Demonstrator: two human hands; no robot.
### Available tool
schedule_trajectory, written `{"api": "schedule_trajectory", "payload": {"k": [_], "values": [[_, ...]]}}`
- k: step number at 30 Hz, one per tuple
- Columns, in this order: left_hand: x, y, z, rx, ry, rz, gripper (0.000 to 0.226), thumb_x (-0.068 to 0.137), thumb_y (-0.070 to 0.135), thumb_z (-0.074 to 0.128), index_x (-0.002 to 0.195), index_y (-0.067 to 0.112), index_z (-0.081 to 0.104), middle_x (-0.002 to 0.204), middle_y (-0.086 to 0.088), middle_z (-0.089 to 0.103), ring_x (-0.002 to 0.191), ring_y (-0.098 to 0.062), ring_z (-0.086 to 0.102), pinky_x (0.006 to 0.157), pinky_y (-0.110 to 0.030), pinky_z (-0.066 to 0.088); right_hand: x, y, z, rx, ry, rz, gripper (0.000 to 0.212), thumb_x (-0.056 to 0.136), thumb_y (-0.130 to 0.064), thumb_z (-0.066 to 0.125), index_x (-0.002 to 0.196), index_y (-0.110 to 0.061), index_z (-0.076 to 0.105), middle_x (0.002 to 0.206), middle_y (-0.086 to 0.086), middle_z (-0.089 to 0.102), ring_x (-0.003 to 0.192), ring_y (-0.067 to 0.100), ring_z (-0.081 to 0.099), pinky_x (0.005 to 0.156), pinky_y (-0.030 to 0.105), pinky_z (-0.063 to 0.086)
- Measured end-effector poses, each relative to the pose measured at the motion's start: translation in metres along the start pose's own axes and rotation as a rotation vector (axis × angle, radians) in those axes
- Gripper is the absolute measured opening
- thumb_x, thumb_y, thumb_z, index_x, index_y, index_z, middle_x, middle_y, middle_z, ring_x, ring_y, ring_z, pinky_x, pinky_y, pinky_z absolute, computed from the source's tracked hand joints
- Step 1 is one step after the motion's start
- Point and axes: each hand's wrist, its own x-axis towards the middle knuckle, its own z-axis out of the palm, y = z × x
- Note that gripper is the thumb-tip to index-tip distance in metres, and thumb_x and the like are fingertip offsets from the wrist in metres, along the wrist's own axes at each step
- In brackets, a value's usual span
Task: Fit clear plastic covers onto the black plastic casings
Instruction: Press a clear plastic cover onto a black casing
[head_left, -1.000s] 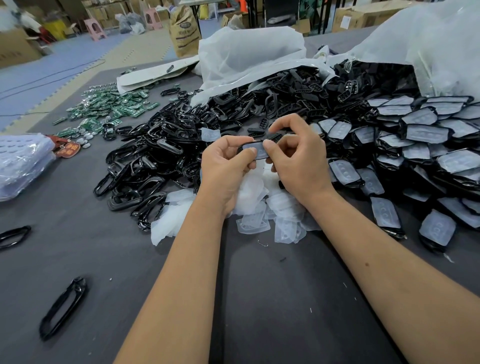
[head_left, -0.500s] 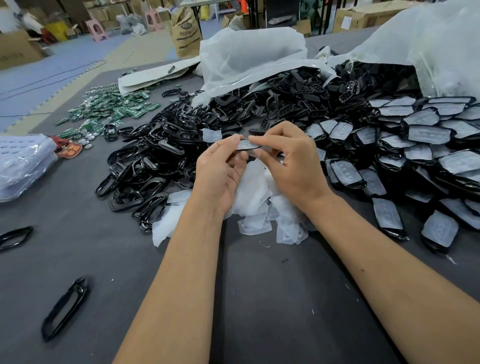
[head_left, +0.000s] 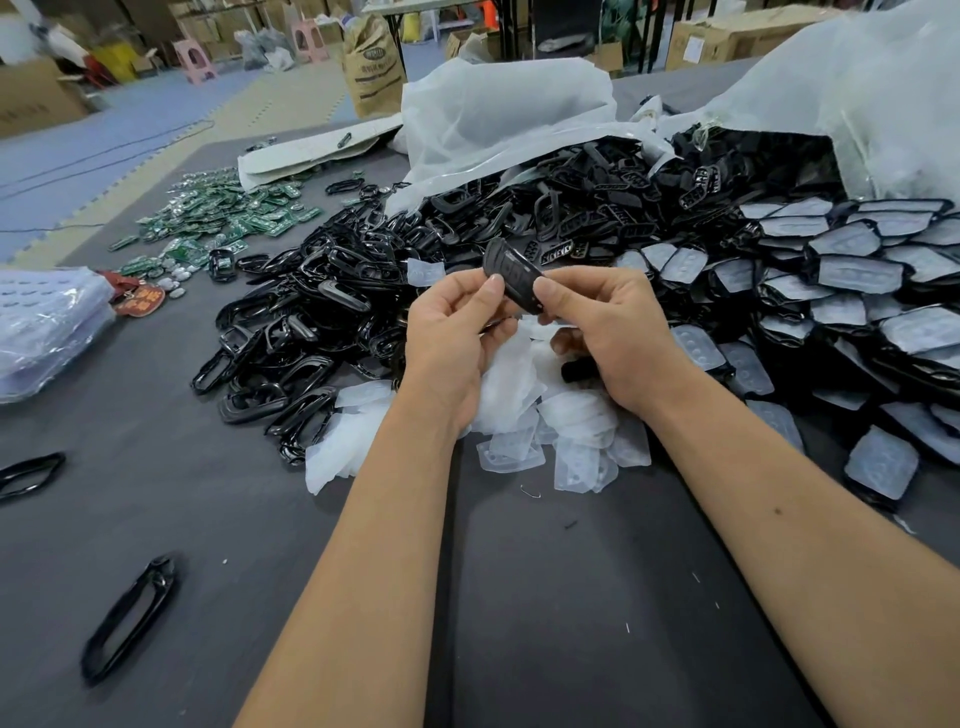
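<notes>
At the far left edge of the grey desk (head_left: 545, 597), a stack of clear plastic sheets (head_left: 47, 327) is seen. Just beside it a small red tag (head_left: 139, 300) is laid flat; yellow writing is printed on it, but it is too small to be read. Nearer the front, two single black frames (head_left: 130, 618) are left on the bare desk, well apart from each other. Further back, a heap of green circuit boards (head_left: 223, 218) is spread out. Next to it a big pile of black frames (head_left: 311, 322) is heaped up.

In the middle, a black plastic casing (head_left: 511, 275) is held up above a pile of clear plastic covers (head_left: 545, 415). The casing is tilted, and button holes can be seen in its face. It is pinched at its lower left by the thumb and fingers of the left hand (head_left: 452, 332). Its right side is gripped by the thumb and curled fingers of the right hand (head_left: 613, 332). Whether a clear cover is fitted on it cannot be told.

Behind the hands, a brown paper sack (head_left: 371, 67) is stood on the floor; dark print is on it, too blurred to be read. A white plastic bag (head_left: 498, 114) is spilled open with black casings (head_left: 597, 197) pouring out.

On the right, many casings with clear covers on them (head_left: 857, 270) are piled together.
</notes>
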Motion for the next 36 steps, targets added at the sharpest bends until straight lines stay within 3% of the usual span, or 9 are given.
{"api": "schedule_trajectory", "payload": {"k": [7, 11, 18, 24, 28, 33, 36], "values": [[0.001, -0.002, 0.001, 0.005, 0.008, -0.012, 0.016, 0.104, 0.005, 0.056, 0.095, 0.005, 0.069, 0.085, -0.007, 0.071, 0.072, -0.010, 0.063, 0.069, -0.020, 0.057, 0.002, 0.002, -0.004, 0.099, -0.054, 0.005, 0.025, 0.088, 0.000, 0.077, 0.112, -0.011, 0.077, 0.087, 0.001, 0.078, 0.075, 0.011, 0.071, 0.059, 0.021, 0.054], [0.001, -0.001, 0.001, 0.013, -0.015, -0.023, 0.016, 0.104, 0.005, 0.056, 0.097, 0.005, 0.070, 0.087, -0.008, 0.071, 0.074, -0.012, 0.061, 0.071, -0.021, 0.057, 0.002, 0.001, -0.005, 0.171, -0.084, -0.003, 0.032, 0.079, -0.002, 0.082, 0.109, -0.014, 0.077, 0.074, -0.002, 0.072, 0.065, 0.009, 0.065, 0.061, 0.017, 0.051], [0.001, 0.003, -0.004, 0.025, -0.080, -0.041, 0.017, 0.105, 0.005, 0.054, 0.095, 0.004, 0.068, 0.086, -0.009, 0.069, 0.073, -0.013, 0.061, 0.068, -0.023, 0.055, 0.002, 0.001, -0.008, 0.281, -0.175, 0.028, 0.036, 0.071, -0.009, 0.083, 0.107, -0.016, 0.077, 0.073, -0.003, 0.069, 0.071, 0.012, 0.066, 0.079, 0.024, 0.057], [0.000, 0.000, -0.002, 0.075, -0.072, -0.014, 0.017, 0.104, 0.004, 0.055, 0.093, 0.005, 0.067, 0.085, -0.013, 0.065, 0.070, -0.015, 0.056, 0.066, -0.022, 0.052, 0.002, 0.000, -0.009, 0.327, -0.172, 0.098, 0.033, 0.083, -0.008, 0.077, 0.116, -0.012, 0.075, 0.095, 0.006, 0.076, 0.086, 0.015, 0.071, 0.075, 0.025, 0.057], [0.000, 0.000, -0.003, 0.126, -0.105, -0.005, 0.016, 0.105, 0.005, 0.054, 0.099, 0.002, 0.068, 0.088, -0.014, 0.066, 0.070, -0.014, 0.053, 0.064, -0.022, 0.049, 0.001, -0.002, -0.008, 0.401, -0.140, 0.105, 0.041, 0.074, -0.003, 0.077, 0.114, -0.010, 0.073, 0.088, 0.003, 0.079, 0.085, 0.015, 0.075, 0.076, 0.024, 0.059], [0.000, 0.004, -0.002, 0.107, -0.163, -0.049, 0.017, 0.106, 0.007, 0.052, 0.108, 0.002, 0.068, 0.101, -0.019, 0.062, 0.081, -0.017, 0.055, 0.074, -0.025, 0.051, 0.001, -0.003, -0.011, 0.469, -0.149, 0.131, 0.042, 0.074, 0.001, 0.075, 0.114, -0.007, 0.073, 0.088, 0.006, 0.077, 0.083, 0.017, 0.075, 0.075, 0.025, 0.059], [-0.002, 0.006, -0.001, 0.069, -0.196, -0.049, 0.018, 0.107, 0.006, 0.050, 0.105, 0.001, 0.067, 0.096, -0.014, 0.068, 0.083, -0.016, 0.061, 0.076, -0.024, 0.055, 0.001, -0.003, -0.013, 0.518, -0.177, 0.145, 0.040, 0.075, 0.002, 0.074, 0.114, -0.007, 0.074, 0.090, 0.007, 0.077, 0.081, 0.015, 0.074, 0.071, 0.023, 0.058]]}}
